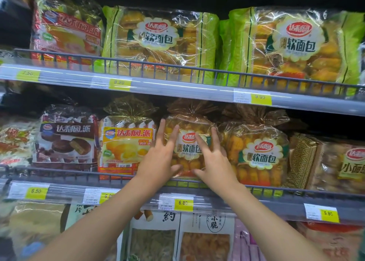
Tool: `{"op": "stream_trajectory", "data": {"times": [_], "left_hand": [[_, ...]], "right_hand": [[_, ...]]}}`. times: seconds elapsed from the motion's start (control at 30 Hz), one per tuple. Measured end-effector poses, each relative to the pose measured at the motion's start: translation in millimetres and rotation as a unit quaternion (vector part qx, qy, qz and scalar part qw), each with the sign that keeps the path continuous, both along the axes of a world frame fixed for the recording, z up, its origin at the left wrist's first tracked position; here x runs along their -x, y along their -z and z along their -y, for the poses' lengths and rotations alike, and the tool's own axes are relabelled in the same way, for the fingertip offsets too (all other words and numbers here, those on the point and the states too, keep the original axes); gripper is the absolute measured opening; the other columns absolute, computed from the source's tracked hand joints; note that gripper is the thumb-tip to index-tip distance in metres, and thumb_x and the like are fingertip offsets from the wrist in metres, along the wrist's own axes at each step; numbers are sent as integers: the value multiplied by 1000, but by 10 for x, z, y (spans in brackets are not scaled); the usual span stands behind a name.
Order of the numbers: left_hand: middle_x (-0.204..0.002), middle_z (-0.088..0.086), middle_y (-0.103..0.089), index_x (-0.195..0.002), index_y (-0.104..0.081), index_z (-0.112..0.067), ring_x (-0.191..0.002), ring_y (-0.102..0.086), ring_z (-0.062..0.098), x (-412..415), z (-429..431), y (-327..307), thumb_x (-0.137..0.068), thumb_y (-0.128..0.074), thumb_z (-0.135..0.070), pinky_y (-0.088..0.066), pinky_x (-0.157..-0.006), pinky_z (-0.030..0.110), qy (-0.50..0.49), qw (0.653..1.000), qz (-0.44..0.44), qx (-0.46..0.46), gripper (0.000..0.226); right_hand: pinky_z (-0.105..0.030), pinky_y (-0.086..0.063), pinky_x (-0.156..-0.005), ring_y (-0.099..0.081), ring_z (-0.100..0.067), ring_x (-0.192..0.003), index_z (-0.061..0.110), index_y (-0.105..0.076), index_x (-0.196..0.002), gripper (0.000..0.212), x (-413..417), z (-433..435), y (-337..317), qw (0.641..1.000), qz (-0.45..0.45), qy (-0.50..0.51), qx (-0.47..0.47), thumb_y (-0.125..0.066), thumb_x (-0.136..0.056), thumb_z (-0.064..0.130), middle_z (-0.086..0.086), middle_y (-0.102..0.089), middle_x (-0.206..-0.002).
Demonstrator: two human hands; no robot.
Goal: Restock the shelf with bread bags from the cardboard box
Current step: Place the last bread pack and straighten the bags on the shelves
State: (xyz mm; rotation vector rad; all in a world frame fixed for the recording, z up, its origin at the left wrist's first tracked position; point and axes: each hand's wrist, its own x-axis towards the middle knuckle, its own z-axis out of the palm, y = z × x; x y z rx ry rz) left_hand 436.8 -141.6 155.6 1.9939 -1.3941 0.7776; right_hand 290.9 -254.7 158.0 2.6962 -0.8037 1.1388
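mid-frame on middle shelf [286, 201], pressing bread bag [189, 122] with flat, spread left hand [160, 158] and right hand [215, 160], nothing clasped; probably light, squashy, slick film, so take by sides.

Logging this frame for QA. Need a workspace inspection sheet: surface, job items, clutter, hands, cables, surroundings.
Surface: middle shelf with a wire front rail, stocked with bags.
Job's things: bread bag upright behind the rail; cardboard box not in view.
Clutter: yellow pie bag on its left, second bread bag on its right, both close to it.
Grippers: left hand and right hand press on the bread bag's front, fingers straight and spread.
Cables: nothing seen.
Surroundings: upper shelf holds green bread bags; yellow price tags on the shelf edges.
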Motion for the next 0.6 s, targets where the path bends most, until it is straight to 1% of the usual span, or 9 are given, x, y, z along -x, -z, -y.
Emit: {"op": "stream_trajectory", "data": {"times": [0.13,0.2,0.23,0.3,0.33,0.4,0.47,0.53,0.6], "left_hand": [[-159,-1,42,-159,12,-36,-143,-39,38,87,-55,-5,-80,-77,-52,-54,-98,40,-8,1000,4,-6,120],[-161,2,37,-159,9,-34,-148,-29,39,119,-87,-17,-81,-75,-54,-51,-104,42,-29,999,6,-11,117],[-164,4,31,-160,4,-32,-151,-21,40,141,-105,-28,-81,-75,-55,-49,-107,44,-47,999,22,-4,114],[-169,11,11,-160,-11,-29,-154,-7,40,209,-121,-64,-81,-74,-56,-40,-115,50,-72,993,93,31,105],[-169,13,2,-159,-18,-28,-154,-5,39,260,-106,-81,-83,-72,-54,-33,-119,52,-62,988,136,47,98],[-169,11,-7,-159,-21,-30,-155,-7,36,402,-15,-113,-87,-68,-50,-25,-121,54,-16,977,208,47,88],[-168,8,-13,-158,-21,-35,-155,-10,34,608,124,-161,-87,-67,-51,-24,-120,56,20,971,238,21,86],[-168,5,-16,-157,-18,-40,-154,-11,33,822,292,-195,-85,-67,-57,-23,-118,61,31,972,234,-8,89],[-168,4,-13,-157,-15,-43,-154,-10,34,993,455,-218,-81,-67,-64,-20,-116,67,28,973,227,-30,95]], "right_hand": [[-44,-48,-106,-15,-37,-151,49,3,-155,111,47,-55,-11,1000,-3,4,-13,-79,-81,42,9,31,-162],[-43,-45,-108,-14,-36,-151,48,-1,-155,106,103,-108,-28,1000,-2,-1,-21,-77,-83,41,9,26,-163],[-43,-46,-107,-17,-35,-150,47,-5,-155,102,146,-130,-35,1000,4,-8,-17,-77,-83,40,9,22,-164],[-38,-51,-101,-31,-29,-144,44,-19,-153,88,278,-161,-40,999,24,-23,2,-75,-86,37,6,7,-166],[-36,-53,-96,-39,-25,-139,40,-27,-151,79,369,-162,-38,999,37,-27,13,-73,-87,35,4,-4,-165],[-32,-55,-86,-50,-20,-129,35,-42,-144,64,585,-124,-26,997,65,-24,43,-71,-88,34,5,-25,-156],[-32,-56,-80,-52,-17,-123,32,-53,-133,53,835,-31,-3,993,97,-1,67,-73,-85,34,7,-39,-143],[-38,-56,-85,-48,-20,-123,31,-57,-128,51,1085,108,33,988,128,44,77,-76,-80,33,5,-44,-136],[-46,-51,-98,-39,-27,-131,33,-53,-134,63,1295,255,66,984,139,95,66,-79,-77,36,0,-40,-144]]}}
